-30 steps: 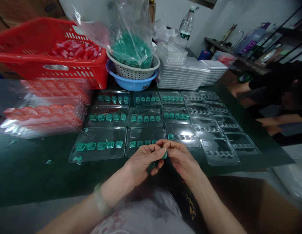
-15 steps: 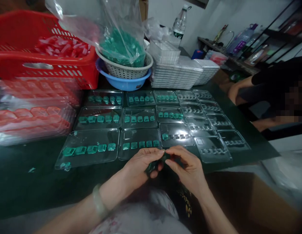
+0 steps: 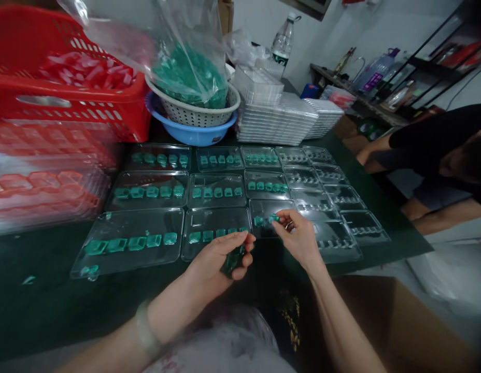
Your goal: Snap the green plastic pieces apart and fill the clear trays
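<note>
My left hand [image 3: 219, 256] is curled around several dark-looking green translucent pieces [image 3: 232, 260], in front of the trays. Between thumb and fingertips, my right hand [image 3: 300, 235] pinches one small green translucent piece [image 3: 273, 218] over a clear plastic tray [image 3: 266, 205]. In that tray another green piece [image 3: 258, 221] sits just left of the pinched one. Whether the pinched piece touches the tray, I cannot tell. To the left, a clear tray [image 3: 139, 256] bears a row of several green pieces, with a loose one [image 3: 90, 271] at its lower left corner.
Clear trays in rows cover the dark green table [image 3: 34, 311]. Behind stand a red basket [image 3: 104, 106] of pink pieces, a blue basin [image 3: 194, 135], a bag of green pieces [image 3: 189, 77] and stacked clear trays [image 3: 275, 122]. A person [image 3: 438, 134] sits at right; a cardboard box [image 3: 419, 321] lies below.
My right hand has moved away from my left, forward and right to the tray, carrying a green piece. My left hand has stayed closed around its pieces, shifting slightly left.
</note>
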A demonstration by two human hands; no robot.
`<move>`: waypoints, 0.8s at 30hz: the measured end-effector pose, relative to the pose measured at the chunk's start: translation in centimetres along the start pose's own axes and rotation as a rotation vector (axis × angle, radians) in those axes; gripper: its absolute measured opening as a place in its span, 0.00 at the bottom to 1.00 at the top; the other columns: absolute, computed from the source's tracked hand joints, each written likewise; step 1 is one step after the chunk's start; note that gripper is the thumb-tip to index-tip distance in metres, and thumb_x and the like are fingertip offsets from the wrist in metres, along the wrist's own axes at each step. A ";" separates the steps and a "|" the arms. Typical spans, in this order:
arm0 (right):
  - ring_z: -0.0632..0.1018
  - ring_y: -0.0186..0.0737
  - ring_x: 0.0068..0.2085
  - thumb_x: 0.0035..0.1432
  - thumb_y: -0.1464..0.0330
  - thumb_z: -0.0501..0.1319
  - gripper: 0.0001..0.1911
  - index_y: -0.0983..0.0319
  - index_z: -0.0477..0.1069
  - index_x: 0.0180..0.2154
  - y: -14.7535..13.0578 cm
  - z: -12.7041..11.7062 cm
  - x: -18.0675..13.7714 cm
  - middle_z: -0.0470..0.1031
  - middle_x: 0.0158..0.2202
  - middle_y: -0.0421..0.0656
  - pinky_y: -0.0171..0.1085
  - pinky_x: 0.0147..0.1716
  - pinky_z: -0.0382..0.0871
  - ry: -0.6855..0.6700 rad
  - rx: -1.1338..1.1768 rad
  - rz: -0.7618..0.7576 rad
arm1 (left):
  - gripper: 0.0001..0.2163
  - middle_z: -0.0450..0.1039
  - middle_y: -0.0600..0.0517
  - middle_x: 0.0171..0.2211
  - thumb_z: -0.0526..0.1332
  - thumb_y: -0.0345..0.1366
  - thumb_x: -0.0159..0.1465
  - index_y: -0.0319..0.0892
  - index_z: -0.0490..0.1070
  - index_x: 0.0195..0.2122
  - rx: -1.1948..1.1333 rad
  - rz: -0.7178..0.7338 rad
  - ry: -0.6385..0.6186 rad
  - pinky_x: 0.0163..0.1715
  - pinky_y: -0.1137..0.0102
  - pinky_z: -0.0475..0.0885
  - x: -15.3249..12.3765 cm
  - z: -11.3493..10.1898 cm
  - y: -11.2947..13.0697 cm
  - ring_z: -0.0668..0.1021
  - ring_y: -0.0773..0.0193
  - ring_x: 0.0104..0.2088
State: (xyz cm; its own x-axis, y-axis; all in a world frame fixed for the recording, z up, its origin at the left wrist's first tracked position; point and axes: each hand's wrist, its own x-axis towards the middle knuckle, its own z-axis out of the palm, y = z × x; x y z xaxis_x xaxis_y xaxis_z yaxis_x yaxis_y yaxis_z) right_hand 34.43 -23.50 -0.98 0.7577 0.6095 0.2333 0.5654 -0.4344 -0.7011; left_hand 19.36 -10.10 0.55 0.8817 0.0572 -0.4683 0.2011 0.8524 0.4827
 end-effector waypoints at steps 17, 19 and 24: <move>0.70 0.39 0.30 0.55 0.70 0.55 0.13 0.60 0.69 0.43 -0.9 0.3 0.6 0.69 0.31 0.44 0.37 0.27 0.63 -0.123 -0.505 -0.247 | 0.13 0.70 0.40 0.34 0.52 0.38 0.61 0.32 0.69 0.36 -0.410 -0.075 0.080 0.34 0.62 0.71 -0.3 -0.1 1.4 0.75 0.53 0.37; 0.70 0.39 0.29 0.56 0.68 0.55 0.19 0.59 0.63 0.50 -2.0 -0.5 -0.1 0.69 0.33 0.45 0.38 0.27 0.63 -0.039 -0.449 -0.212 | 0.13 0.70 0.39 0.35 0.52 0.38 0.61 0.32 0.69 0.37 -0.442 -0.062 0.074 0.36 0.61 0.71 -0.2 -0.2 1.3 0.75 0.52 0.39; 0.71 0.38 0.35 0.57 0.70 0.55 0.12 0.58 0.67 0.44 -6.4 -0.8 -2.8 0.70 0.36 0.43 0.37 0.34 0.66 -0.180 -0.124 -0.332 | 0.15 0.71 0.40 0.33 0.51 0.39 0.62 0.31 0.69 0.37 -0.418 -0.034 0.026 0.35 0.61 0.71 0.2 -0.2 1.0 0.76 0.54 0.35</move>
State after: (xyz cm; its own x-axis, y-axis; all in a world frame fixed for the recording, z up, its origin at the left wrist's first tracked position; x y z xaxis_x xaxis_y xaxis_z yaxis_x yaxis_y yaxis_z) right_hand 29.01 -22.97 3.42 0.4645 0.8317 0.3042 0.8131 -0.2644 -0.5187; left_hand 19.63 -9.07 0.79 0.8657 0.0342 -0.4994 0.0342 0.9913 0.1272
